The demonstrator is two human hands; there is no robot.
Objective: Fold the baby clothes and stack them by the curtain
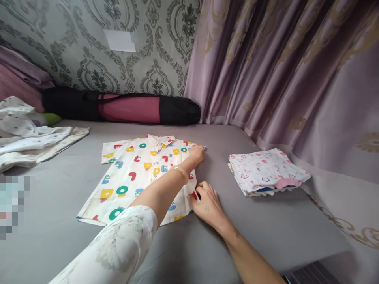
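A small cream shirt point(133, 177) with coloured letter prints lies spread flat on the grey bed sheet point(251, 228), collar toward the wall. My left hand point(196, 152) reaches across it and grips the shirt's right sleeve edge near the shoulder. My right hand point(207, 205) pinches the shirt's right side edge lower down, near the hem. My left arm, in a pale printed sleeve with a gold bangle at the wrist, covers part of the shirt.
A stack of folded white printed clothes point(266, 171) sits to the right. Unfolded pale garments point(29, 138) are heaped at the left. A black and pink rolled bag point(127, 107) lies along the patterned wall. Mauve curtains point(296, 79) hang on the right.
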